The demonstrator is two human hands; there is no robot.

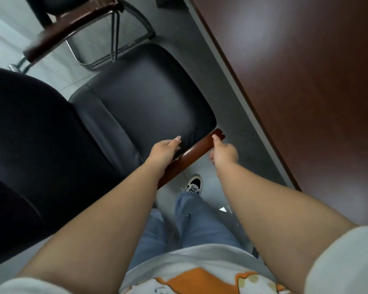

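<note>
Looking down from the wearer's head, the view shows a black office chair (149, 96) standing on a grey floor (238, 132), just beside the long left edge of a dark red-brown desk (306, 81). At far left, the chair's padded backrest (30, 128) fills the frame's side, with the seat cushion spreading out to its right. Beyond the seat, the far armrest (72, 32) of glossy brown wood sits over a chrome frame, blurred. The near armrest (197, 150), of the same wood, runs along the seat's side closest to the person. The left hand (165, 152) lies over its middle, gripping it, with the thumb stretched forward along the inner edge and the fingers curled down between wood and cushion. The right hand (224, 154) holds the armrest's front end, with the thumb pressed flat on top and the other fingers curled at the outer side; whether they reach underneath is hidden. Below the hands, between the bare forearms, are pale blue jeans (196, 221) and one black-and-white shoe (192, 184) on the floor. The desk fills the right side.
</note>
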